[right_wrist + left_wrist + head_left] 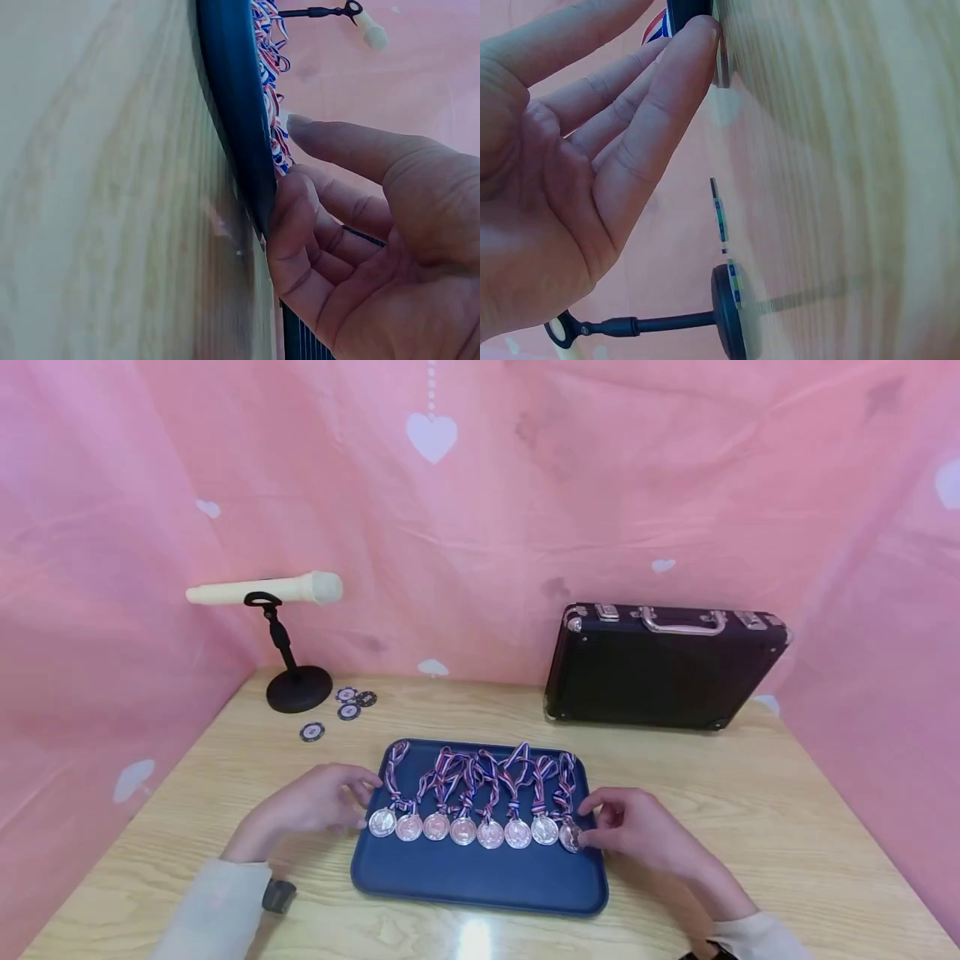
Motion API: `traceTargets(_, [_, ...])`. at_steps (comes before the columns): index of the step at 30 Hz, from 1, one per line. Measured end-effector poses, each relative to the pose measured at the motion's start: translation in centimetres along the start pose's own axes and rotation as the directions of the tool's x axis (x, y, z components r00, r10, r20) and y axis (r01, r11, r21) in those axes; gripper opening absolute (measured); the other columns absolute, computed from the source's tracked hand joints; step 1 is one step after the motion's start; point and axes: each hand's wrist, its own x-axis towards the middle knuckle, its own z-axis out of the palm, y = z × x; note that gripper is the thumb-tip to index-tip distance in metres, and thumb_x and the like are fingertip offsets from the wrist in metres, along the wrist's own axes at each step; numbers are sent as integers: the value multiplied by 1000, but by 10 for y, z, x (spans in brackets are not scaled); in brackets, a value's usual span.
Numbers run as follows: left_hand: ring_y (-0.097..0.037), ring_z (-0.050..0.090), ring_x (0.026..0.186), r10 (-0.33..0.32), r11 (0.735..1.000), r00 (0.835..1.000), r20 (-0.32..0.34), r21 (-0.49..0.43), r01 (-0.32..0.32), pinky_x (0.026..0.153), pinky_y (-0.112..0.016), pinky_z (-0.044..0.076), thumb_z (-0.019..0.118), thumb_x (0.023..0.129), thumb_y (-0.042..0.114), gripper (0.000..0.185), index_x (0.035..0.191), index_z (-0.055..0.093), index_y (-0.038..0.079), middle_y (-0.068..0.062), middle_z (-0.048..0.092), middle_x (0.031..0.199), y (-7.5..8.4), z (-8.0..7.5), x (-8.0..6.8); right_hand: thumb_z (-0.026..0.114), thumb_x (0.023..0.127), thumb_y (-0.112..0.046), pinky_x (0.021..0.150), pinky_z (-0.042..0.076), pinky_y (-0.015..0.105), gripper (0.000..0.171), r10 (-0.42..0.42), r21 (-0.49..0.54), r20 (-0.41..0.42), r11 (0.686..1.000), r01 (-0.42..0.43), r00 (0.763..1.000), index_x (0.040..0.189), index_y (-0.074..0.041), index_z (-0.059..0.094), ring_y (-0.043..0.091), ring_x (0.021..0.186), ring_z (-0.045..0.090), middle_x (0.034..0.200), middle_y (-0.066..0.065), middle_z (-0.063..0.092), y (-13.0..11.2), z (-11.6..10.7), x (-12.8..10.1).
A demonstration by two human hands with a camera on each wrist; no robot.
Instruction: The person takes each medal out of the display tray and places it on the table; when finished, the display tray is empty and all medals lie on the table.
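Several silver-coloured medals (463,832) on red, white and blue striped ribbons (517,768) lie in a row across a dark blue tray (480,883). At the tray's left edge, my left hand (330,797) has loosely extended fingers, and in the left wrist view a fingertip (703,28) is right at the rim. My right hand (641,827) is at the opposite edge, its thumb beside the end medal (571,837). In the right wrist view its other fingers (292,225) bend loosely against the tray's side, and the thumb stands apart from them.
A black case (660,677) with a metal handle stands at the back right. At the back left, a black stand (298,689) carries a cream microphone (262,591). Several poker chips (348,712) lie near its base. Pink cloth (480,527) hangs behind the wooden table (750,793).
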Motion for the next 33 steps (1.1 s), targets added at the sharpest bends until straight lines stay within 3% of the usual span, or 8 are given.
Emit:
traceTargets(9, [-18, 67, 81, -40, 999, 999, -15, 18, 41, 64, -35, 61, 81, 84, -6, 66, 146, 59, 1, -9, 69, 108, 2, 2, 0, 93, 79, -26, 53, 36, 22, 33, 39, -106, -30, 993, -42, 999, 100, -10, 73, 8, 60, 47, 68, -5, 50, -2, 11, 3])
traceTargets(20, [-19, 66, 79, -36, 999, 999, -5, 14, 36, 63, -35, 60, 81, 84, -5, 67, 147, 58, 0, -10, 68, 108, 2, 1, -1, 95, 76, -26, 58, 32, 26, 32, 120, -162, -84, 978, -133, 989, 96, -17, 72, 14, 63, 45, 67, -3, 45, -7, 20, 1])
traceTargets(26, [-19, 65, 79, -45, 999, 999, -5, 17, 45, 64, -36, 60, 81, 84, -4, 67, 147, 58, 1, -10, 67, 108, 2, 1, -1, 94, 77, -18, 61, 38, 25, 30, 63, -167, -120, 982, -83, 991, 96, -16, 70, 14, 68, 48, 74, -2, 51, -9, 23, 1])
traceTargets(33, [-19, 66, 82, -50, 999, 999, -10, 15, 50, 64, -36, 61, 81, 84, -5, 66, 147, 59, 1, -10, 67, 109, 2, 2, -1, 89, 82, -11, 61, 44, 23, 26, -75, -208, -131, 977, 46, 989, 97, -16, 69, 5, 67, 50, 81, -5, 60, -9, 23, 0])
